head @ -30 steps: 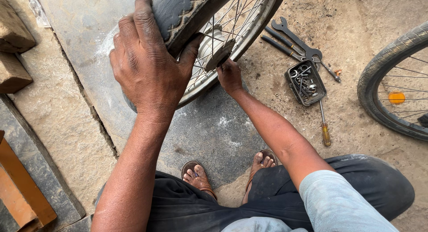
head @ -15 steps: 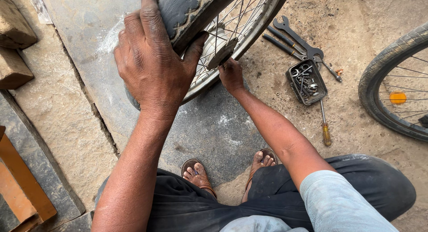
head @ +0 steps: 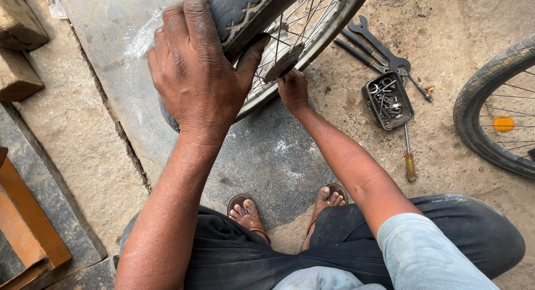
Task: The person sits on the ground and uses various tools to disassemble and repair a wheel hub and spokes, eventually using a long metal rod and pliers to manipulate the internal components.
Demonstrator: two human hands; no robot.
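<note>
A person's left hand (head: 195, 72) grips the tyre (head: 239, 11) of a spoked bicycle wheel (head: 312, 33), tyre still on the rim, while the right hand (head: 293, 89), fingers closed, pinches a flat tool (head: 283, 63) among spokes just beyond the fingertips.

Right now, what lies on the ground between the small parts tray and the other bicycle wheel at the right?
Head view: only bare sandy ground between the parts tray and the second wheel; a screwdriver lies just below.

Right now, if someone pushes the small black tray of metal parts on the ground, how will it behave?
The tray would probably slide rather than roll, since it lies flat on the sandy ground. It looks heavy for its size, being full of nuts and bolts. The loose pieces may rattle or spill if it is tipped.
</note>
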